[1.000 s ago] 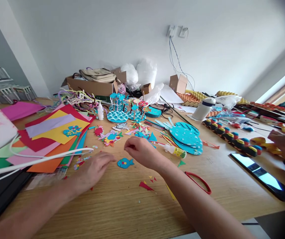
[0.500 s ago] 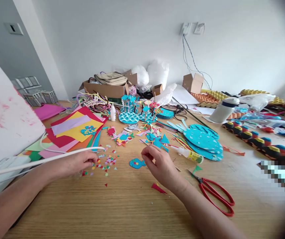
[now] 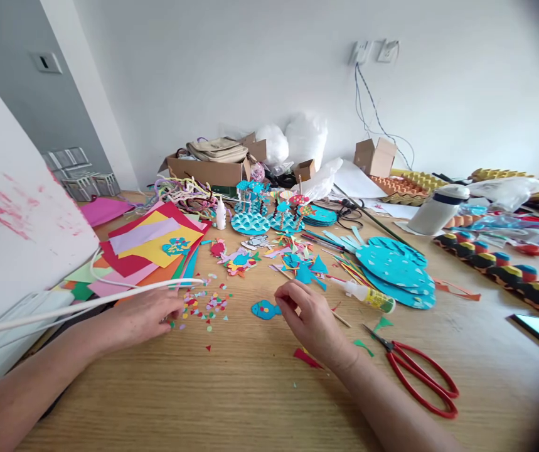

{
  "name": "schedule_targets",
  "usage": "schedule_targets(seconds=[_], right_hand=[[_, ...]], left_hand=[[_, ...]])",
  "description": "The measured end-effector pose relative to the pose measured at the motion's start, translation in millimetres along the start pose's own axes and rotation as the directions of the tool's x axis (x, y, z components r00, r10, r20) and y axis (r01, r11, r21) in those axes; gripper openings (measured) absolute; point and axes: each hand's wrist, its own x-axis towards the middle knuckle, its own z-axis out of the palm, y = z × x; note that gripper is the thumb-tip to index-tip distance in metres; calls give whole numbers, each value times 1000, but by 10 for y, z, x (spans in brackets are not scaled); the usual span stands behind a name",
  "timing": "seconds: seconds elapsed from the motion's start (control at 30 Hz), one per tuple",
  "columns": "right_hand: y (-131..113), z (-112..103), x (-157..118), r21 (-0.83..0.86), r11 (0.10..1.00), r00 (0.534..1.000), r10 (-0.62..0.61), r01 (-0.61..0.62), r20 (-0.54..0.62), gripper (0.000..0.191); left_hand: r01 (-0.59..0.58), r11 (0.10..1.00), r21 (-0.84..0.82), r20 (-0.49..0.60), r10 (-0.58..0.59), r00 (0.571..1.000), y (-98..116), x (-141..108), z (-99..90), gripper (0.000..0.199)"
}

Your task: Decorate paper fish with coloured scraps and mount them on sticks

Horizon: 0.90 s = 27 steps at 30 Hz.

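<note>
while the left hand (image 3: 154, 312) bends its fingers down at the edge of the paper dots (image 3: 210, 302), left of the fish (image 3: 263, 309), the right hand (image 3: 314, 320) hangs curled by the fish's tail, fingertips drawn in. from where i stand, i can't tell whether either grips anything. the blue fish lies flat on the table (image 3: 179, 402), between both hands. right of it are the glue (image 3: 371, 295), farther back, and red-handled scissors (image 3: 422, 375), nearer the table's front.

Two squeeze bottles (image 3: 221, 214), one pair of scissors (image 3: 415, 373), one flask (image 3: 433, 212), two wavy blue stands (image 3: 250, 223) — and, towards the worktop's back edge, one beige bag (image 3: 217, 149).
</note>
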Motion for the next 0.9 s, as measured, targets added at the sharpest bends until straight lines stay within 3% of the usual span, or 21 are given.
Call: schedule_targets(seconds=[0.57,0.77,0.9], right_hand=[[0,-47,0,-27,998,999,48,-48,13,12],[-7,-32,14,41,994,995,101,-101,10,12],[-117,-10,32,137,976,981,157,-172,114,10]], left_hand=[[-33,999,26,-33,34,999,29,50,14,15],[29,976,-214,-21,-34,999,194,55,-97,6],[-8,908,-419,-87,-32,996,406,144,-32,6]])
